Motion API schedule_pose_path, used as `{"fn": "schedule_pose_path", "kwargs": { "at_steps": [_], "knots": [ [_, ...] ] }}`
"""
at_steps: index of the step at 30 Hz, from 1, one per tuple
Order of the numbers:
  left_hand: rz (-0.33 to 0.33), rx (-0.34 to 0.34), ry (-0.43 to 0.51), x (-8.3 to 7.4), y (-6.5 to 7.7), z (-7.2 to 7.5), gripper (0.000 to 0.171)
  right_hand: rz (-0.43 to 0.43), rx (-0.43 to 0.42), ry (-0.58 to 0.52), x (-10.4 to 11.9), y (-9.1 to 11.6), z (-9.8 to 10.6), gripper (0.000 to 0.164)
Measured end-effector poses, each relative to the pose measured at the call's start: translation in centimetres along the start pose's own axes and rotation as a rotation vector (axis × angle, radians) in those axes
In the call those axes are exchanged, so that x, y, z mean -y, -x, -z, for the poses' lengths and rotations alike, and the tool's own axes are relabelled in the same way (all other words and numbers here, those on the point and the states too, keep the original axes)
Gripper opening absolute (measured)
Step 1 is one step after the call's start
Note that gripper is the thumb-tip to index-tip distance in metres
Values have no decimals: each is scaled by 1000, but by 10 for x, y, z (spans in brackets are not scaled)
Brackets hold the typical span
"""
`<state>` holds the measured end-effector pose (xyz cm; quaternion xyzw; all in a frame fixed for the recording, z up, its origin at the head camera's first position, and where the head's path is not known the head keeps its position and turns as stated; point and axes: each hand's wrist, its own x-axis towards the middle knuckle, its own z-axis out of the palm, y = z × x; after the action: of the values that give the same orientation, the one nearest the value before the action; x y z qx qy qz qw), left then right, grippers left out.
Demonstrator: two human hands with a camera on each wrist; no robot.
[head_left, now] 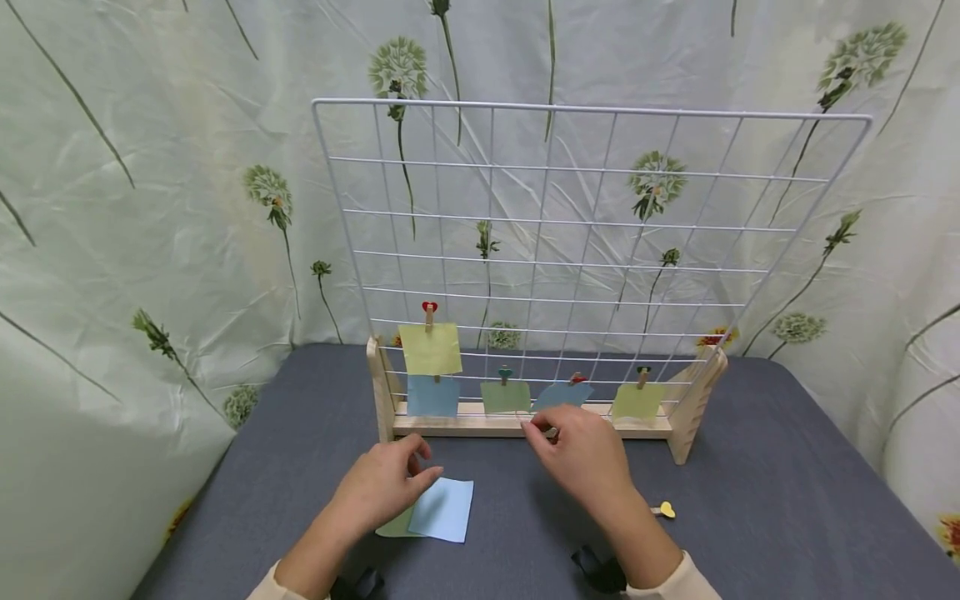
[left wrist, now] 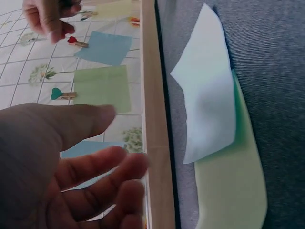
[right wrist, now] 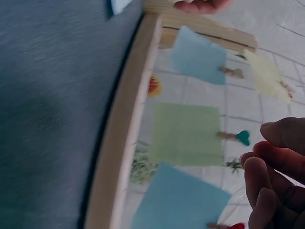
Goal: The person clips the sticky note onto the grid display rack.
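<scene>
Counter (head_left: 772, 492): carries the white wire grid (head_left: 592, 109), upright in its wooden stand (head_left: 472, 427).
Right hand (head_left: 585, 450): just in front of the grid, fingers loosely curled, thumb and index tips nearly meeting, nothing visible in them.
Left hand (head_left: 386, 483): half open, thumb apart from fingers, no hold on anything, above the loose paper.
Pegged notes: yellow note (head_left: 431, 350) upper left; low row is blue note (head_left: 432, 398), green note (head_left: 506, 398), tilted blue note (head_left: 562, 394), yellow-green note (head_left: 637, 402).
Loose on counter: blue sheet (head_left: 448, 510) partly over green sheet (head_left: 396, 526).
Spare yellow-heart peg (head_left: 667, 510) lies by the right forearm.

Step looks like pegging notes. Would square the tilted one: steady its lower edge, ease the red-heart peg (head_left: 577, 379), re-clip over wire plus paper. Lift only the top sheet, by an edge.
</scene>
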<state>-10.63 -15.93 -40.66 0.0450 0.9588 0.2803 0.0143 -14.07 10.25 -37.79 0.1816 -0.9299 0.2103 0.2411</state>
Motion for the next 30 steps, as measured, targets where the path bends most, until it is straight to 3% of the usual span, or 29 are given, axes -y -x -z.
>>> {"fn": "schedule_pose_path", "kwargs": {
  "at_steps": [4, 8, 13, 20, 30],
  "knots": [
    [10, 72, -10, 4, 2, -1, 25, -17, 25, 25, -9, 10, -2, 8],
    [18, 100, -25, 7, 5, -2, 28, -69, 70, 41, -17, 17, -2, 9],
    [21, 88, -70, 10, 6, -4, 32, -129, 141, 64, -28, 27, -1, 11],
    [50, 54, -155, 14, 9, -10, 40, -170, 179, 97, -48, 38, 5, 12],
    [76, 71, -135, 22, 14, -15, 47, -280, 348, 111, -85, 61, 13, 12]
  ]
}}
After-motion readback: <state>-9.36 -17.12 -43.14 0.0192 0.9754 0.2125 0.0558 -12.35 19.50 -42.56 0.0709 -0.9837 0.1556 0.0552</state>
